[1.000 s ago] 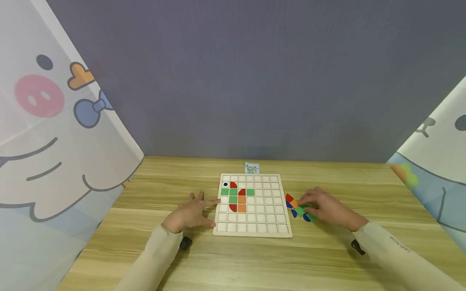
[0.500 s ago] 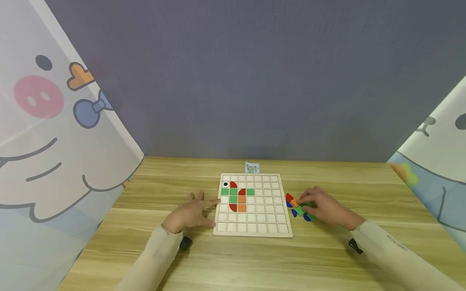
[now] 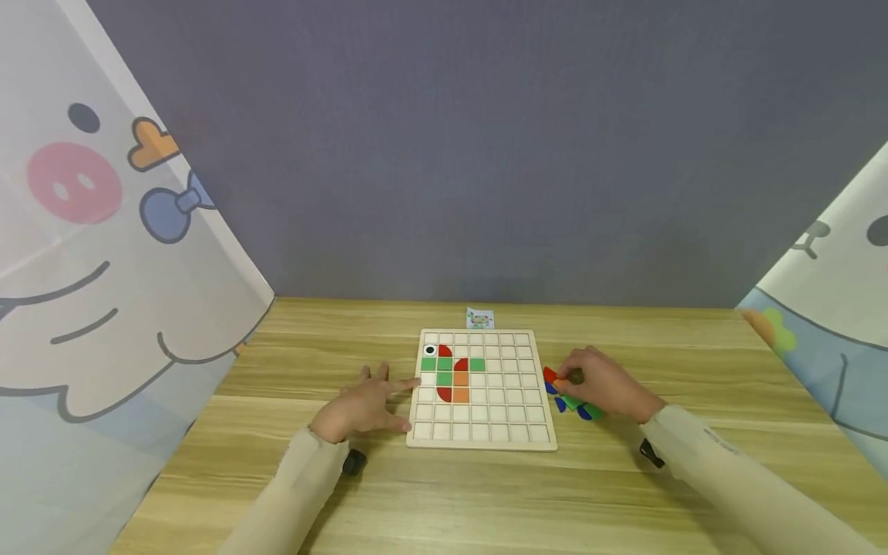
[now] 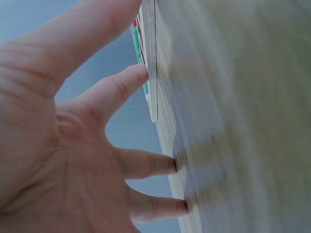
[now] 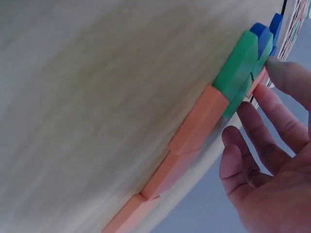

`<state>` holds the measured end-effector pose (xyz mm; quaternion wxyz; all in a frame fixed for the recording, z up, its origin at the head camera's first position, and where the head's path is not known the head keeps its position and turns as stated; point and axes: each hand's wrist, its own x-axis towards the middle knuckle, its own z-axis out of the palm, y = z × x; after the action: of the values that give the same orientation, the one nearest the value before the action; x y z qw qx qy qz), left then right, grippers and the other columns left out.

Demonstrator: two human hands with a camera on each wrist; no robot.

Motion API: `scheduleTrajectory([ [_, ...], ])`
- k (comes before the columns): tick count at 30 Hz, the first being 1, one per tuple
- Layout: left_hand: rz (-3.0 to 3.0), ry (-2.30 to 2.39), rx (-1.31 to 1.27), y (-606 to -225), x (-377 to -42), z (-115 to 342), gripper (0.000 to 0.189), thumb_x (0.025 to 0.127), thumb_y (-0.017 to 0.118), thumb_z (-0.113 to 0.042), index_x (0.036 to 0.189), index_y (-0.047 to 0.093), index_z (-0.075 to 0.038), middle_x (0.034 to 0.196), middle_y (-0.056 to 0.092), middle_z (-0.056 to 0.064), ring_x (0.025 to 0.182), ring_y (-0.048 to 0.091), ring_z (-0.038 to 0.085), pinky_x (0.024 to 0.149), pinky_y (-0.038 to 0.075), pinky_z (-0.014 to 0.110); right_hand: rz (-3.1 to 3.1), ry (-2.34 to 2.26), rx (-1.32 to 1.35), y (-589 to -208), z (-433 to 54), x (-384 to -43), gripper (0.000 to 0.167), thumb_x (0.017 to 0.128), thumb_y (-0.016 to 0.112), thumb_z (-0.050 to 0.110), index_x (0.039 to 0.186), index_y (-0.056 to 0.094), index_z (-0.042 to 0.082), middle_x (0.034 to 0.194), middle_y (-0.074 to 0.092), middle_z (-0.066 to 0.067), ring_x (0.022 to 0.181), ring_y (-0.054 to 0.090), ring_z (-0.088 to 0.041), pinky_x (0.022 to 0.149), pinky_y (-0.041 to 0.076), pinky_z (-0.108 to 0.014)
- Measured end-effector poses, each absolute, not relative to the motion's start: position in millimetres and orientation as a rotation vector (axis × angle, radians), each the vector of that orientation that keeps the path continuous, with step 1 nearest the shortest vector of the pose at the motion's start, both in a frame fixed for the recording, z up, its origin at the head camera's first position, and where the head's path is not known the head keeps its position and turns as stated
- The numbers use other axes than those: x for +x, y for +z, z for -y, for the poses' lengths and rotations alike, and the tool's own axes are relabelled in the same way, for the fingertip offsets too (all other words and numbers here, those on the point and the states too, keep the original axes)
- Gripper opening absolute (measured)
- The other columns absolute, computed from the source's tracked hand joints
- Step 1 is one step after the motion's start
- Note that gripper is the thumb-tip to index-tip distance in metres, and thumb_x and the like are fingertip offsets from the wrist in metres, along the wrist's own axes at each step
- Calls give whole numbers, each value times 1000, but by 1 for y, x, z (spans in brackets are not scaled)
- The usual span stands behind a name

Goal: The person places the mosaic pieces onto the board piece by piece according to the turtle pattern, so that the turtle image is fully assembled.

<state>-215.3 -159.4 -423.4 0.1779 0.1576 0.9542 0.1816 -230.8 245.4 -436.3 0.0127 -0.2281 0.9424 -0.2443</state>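
A pale wooden grid board (image 3: 499, 445) lies flat on the table. Coloured tiles fill several cells at its upper left, among them a white tile with a black dot (image 3: 430, 351), a green tile (image 3: 444, 378) and a red quarter-circle tile (image 3: 444, 395). My left hand (image 3: 364, 407) is spread at the board's left edge, index finger and thumb touching it; in the left wrist view two other fingertips rest on the table. To the right of the board, my right hand (image 3: 610, 385) pinches an orange tile (image 5: 256, 84) between thumb and index finger, at the loose tiles.
Near that hand lie a red tile (image 3: 549, 374), a blue tile (image 3: 560, 405) and a green tile (image 3: 595, 412). The right wrist view shows more orange tiles (image 5: 199, 121) in a row. A small printed card (image 3: 479, 318) lies behind the board. A grey partition (image 3: 444, 154) rises at the table's back.
My right hand has shifted left and slightly away from me, from the green tiles toward the orange tile, and its thumb and index finger have come together. My left hand stays put.
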Motion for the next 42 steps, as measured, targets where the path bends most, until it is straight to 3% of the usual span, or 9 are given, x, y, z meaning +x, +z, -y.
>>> scheduleTrajectory([
  [8,-2699,506,446,-423,-217,159,75,73,79,-42,140,45,-38,151,12,29,133,5,57,85,11,82,-2978,-754,-654,-437,-248,-232,13,79,77,12,91,70,12,86,62,5,80,53,-17,71,47,-36],
  [15,-2703,511,427,-425,-215,159,75,72,80,-43,139,46,-39,151,13,29,133,6,56,87,12,81,-2972,-799,-639,-437,-249,-232,11,78,77,11,86,70,15,82,60,7,76,51,-15,65,47,-31],
  [22,-2709,520,432,-424,-214,159,74,73,80,-41,139,47,-38,151,15,29,133,6,55,87,11,81,-3018,-908,-843,-435,-237,-229,13,78,77,14,90,71,18,83,58,12,76,48,-13,65,46,-29],
  [30,-2716,516,439,-425,-214,159,75,73,80,-42,139,47,-38,151,16,29,133,6,56,86,11,81,-2944,-999,-1153,-432,-213,-228,14,80,77,13,92,72,18,86,59,8,69,49,-17,55,44,-21],
  [42,-2706,524,441,-424,-216,160,74,73,80,-41,139,47,-38,150,14,30,133,5,57,85,11,82,-2852,-946,-1168,-429,-168,-243,13,80,77,16,93,74,16,90,62,8,77,52,-8,63,46,-26],
])
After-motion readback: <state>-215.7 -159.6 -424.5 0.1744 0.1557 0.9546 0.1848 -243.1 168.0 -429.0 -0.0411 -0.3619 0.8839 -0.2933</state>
